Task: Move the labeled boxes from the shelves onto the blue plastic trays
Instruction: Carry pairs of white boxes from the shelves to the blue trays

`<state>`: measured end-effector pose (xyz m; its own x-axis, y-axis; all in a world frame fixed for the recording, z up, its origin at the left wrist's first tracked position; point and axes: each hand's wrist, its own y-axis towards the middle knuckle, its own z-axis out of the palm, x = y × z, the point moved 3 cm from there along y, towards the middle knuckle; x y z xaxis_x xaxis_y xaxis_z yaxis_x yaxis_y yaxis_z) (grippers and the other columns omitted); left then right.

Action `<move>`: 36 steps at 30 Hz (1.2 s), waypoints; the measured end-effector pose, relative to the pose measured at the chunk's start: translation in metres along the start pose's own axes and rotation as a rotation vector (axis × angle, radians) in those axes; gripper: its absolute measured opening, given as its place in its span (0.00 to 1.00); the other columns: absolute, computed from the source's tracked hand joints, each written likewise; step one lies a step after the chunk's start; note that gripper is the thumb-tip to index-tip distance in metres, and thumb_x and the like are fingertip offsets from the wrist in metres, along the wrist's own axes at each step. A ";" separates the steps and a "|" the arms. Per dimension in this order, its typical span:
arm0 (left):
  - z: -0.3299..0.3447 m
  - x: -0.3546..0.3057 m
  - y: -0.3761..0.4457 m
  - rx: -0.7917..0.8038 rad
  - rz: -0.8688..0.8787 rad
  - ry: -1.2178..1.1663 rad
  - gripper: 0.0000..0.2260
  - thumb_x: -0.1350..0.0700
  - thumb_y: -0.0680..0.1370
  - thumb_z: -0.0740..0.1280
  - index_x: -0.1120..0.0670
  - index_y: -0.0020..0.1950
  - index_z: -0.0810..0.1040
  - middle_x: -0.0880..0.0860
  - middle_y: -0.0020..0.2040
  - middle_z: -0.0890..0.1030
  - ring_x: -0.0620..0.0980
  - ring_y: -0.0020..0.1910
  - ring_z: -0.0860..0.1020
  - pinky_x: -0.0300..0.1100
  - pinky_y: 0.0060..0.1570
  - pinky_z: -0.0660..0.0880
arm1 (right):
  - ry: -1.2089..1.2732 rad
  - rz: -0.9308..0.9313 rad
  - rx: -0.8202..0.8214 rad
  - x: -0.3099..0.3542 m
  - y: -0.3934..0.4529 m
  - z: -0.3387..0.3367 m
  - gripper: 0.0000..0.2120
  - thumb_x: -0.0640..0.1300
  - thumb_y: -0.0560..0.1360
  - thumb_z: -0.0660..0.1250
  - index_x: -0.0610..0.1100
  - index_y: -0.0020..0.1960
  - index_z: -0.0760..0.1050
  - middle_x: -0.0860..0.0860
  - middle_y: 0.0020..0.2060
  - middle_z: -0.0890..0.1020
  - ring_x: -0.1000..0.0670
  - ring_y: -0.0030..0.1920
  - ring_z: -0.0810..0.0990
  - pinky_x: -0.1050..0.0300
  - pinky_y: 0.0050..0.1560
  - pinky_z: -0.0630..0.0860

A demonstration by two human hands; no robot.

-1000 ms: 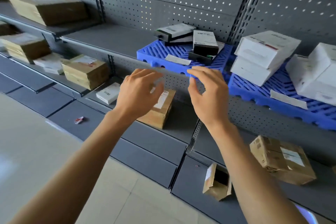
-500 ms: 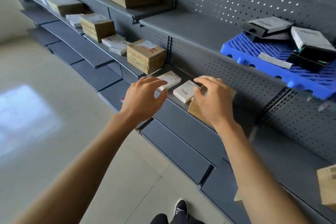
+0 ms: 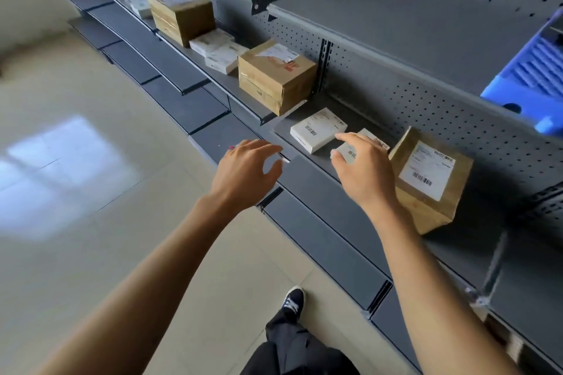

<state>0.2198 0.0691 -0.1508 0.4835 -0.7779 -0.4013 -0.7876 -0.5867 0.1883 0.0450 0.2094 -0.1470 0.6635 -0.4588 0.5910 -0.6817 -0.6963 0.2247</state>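
Grey metal shelf (image 3: 307, 167) holds white flat box (image 3: 316, 130), long axis toward 2 o'clock, near front edge, bare shelf around. Left hand (image 3: 243, 173) and right hand (image 3: 364, 169) hover released, empty; blue tray (image 3: 524, 85) at 2 o'clock above.

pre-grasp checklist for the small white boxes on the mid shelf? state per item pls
1. Both hands free: left hand and right hand hold nothing. Ok.
2. Target reachable: right hand hovers over the nearer white box, which it partly hides. Ok.
3. Contact made: cannot tell.
4. Second white box unobstructed, lying flat. Ok.
5. Neighbour clearance: brown labeled box sits close on the right. Cannot tell.
6. Blue tray has space: mostly out of frame. Cannot tell.
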 end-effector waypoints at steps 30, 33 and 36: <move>0.187 0.088 0.181 0.515 0.304 -0.052 0.22 0.46 0.81 0.65 0.47 0.76 0.71 0.51 0.78 0.66 0.55 0.77 0.61 0.60 0.72 0.66 | -0.190 0.624 0.028 -0.093 0.052 0.143 0.19 0.46 0.78 0.66 0.45 0.68 0.75 0.49 0.64 0.78 0.42 0.68 0.71 0.43 0.63 0.73; 0.190 0.091 0.185 0.499 0.323 -0.057 0.22 0.47 0.81 0.66 0.48 0.75 0.72 0.52 0.78 0.67 0.55 0.78 0.60 0.61 0.71 0.65 | -0.205 0.627 0.022 -0.091 0.053 0.147 0.19 0.46 0.78 0.66 0.45 0.68 0.75 0.48 0.63 0.78 0.41 0.67 0.71 0.43 0.64 0.73; 0.192 0.092 0.192 0.475 0.332 -0.055 0.22 0.47 0.81 0.66 0.48 0.74 0.72 0.53 0.78 0.66 0.56 0.78 0.59 0.62 0.71 0.65 | -0.217 0.630 0.021 -0.094 0.055 0.151 0.19 0.46 0.78 0.66 0.44 0.68 0.75 0.48 0.63 0.78 0.41 0.67 0.72 0.43 0.65 0.72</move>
<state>0.0402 -0.0720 -0.3242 0.1710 -0.8826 -0.4379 -0.9847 -0.1382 -0.1059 -0.0087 0.1310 -0.3071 0.1885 -0.8806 0.4347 -0.9548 -0.2680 -0.1287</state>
